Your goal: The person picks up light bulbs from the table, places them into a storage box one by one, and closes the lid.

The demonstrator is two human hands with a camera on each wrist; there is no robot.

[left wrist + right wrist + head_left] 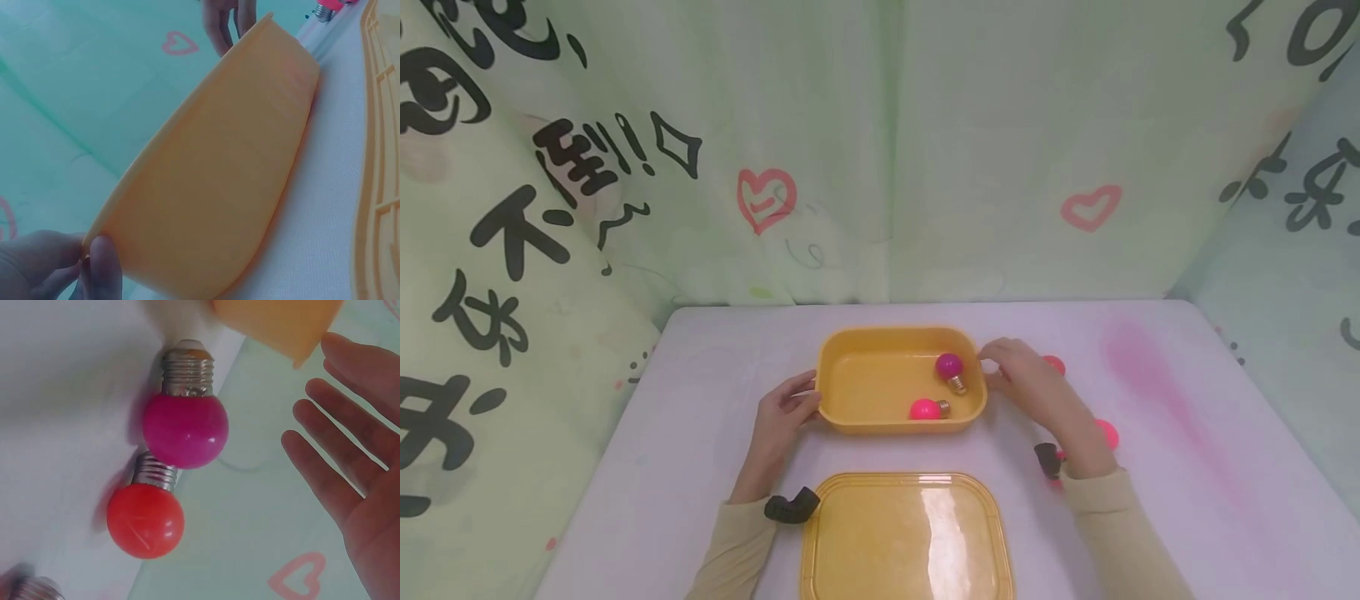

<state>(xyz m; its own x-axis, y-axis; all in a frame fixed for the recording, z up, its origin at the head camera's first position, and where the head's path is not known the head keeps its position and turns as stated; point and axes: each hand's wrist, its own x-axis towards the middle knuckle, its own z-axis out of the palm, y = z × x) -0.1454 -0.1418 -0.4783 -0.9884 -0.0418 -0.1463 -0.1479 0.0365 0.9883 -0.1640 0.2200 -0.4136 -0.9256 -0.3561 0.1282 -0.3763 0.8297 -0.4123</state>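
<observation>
A yellow plastic box [865, 375] sits at the middle of the table, holding a purple light bulb [949, 365] and a pink light bulb [925, 409] toward its right side. My left hand [782, 425] pinches the box's left rim between thumb and fingers, as the left wrist view shows close up. At the opposite end, my right hand [1026, 379] has its fingertips right at the rim. Its fingers [337, 412] look straight and spread in the right wrist view, near the box's corner. The box's outer side wall [206, 162] fills the left wrist view.
A yellow lid [865, 542] lies flat in front of the box. More bulbs lie right of the box, partly hidden by the right arm, among them a purple bulb [186, 431] and a red bulb [147, 520]. Cloth curtains [970, 167] stand behind the white table.
</observation>
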